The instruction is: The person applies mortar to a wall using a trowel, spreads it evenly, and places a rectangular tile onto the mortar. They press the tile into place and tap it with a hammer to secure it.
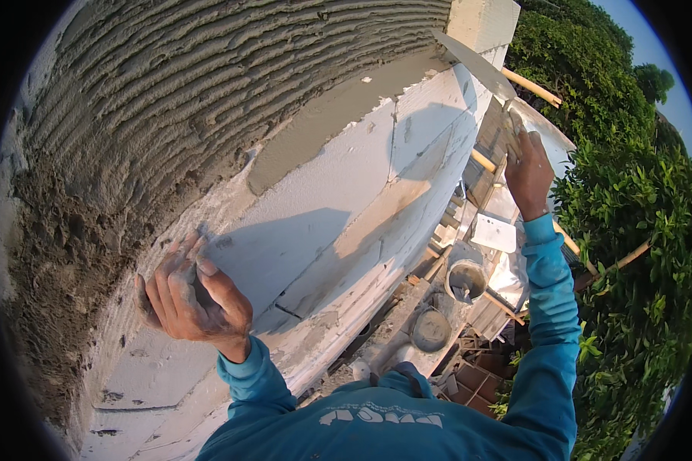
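My right hand (pixel 529 173) is raised at the upper right, its fingers wrapped round the handle of a trowel (pixel 480 71). The trowel's flat grey blade points up and left, its tip close to the wall's far edge beside the fresh mortar. Lower left, my left hand (pixel 196 296) is by the pale wall face (pixel 300 223), fingers apart and slightly bent, with nothing visible in it. Whether its fingertips touch the wall I cannot tell. Grey mortar (pixel 231 84) with combed ridges covers the upper left; a smoother mortar strip (pixel 323 127) runs along its lower edge.
Below, on planks, stand a bucket (pixel 467 281) with something grey inside and a round container of grey mix (pixel 431 330). A white slab (pixel 494 233) lies near them. Bamboo poles (pixel 532 86) jut out at the right, beside dense green foliage (pixel 630 230).
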Demonstrator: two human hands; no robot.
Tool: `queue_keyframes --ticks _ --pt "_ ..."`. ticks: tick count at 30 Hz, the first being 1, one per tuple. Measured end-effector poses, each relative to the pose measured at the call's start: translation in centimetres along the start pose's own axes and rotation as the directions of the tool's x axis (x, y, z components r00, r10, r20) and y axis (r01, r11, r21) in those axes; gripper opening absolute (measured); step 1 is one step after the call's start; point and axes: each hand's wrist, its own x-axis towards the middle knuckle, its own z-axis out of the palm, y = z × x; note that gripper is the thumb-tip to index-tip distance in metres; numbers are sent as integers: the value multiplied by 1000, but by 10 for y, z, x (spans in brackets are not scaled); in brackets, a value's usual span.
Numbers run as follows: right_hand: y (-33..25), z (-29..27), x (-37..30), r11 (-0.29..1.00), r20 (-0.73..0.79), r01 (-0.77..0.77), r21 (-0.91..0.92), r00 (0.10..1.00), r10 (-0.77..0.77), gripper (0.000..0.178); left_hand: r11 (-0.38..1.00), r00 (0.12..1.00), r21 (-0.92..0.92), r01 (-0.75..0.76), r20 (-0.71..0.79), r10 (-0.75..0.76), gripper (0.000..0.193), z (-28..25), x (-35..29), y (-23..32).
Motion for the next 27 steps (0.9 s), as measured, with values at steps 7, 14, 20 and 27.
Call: queue_keyframes --ticks 7,14,20,27 --pt "-7 -4 -75 997 90 -16 81 996 9 50 1000 998 28 4 68 -6 23 -5 -3 -2" --pt "-10 -20 -193 912 103 -201 358 979 176 45 984 992 137 -114 75 105 32 -6 2 -1" --pt "36 6 -408 720 582 -690 -73 556 593 57 992 992 0 -129 3 129 43 11 0 -7" --pt "43 85 -644 608 688 -609 -510 137 713 47 909 930 240 -342 -54 364 36 2 -10 -4"
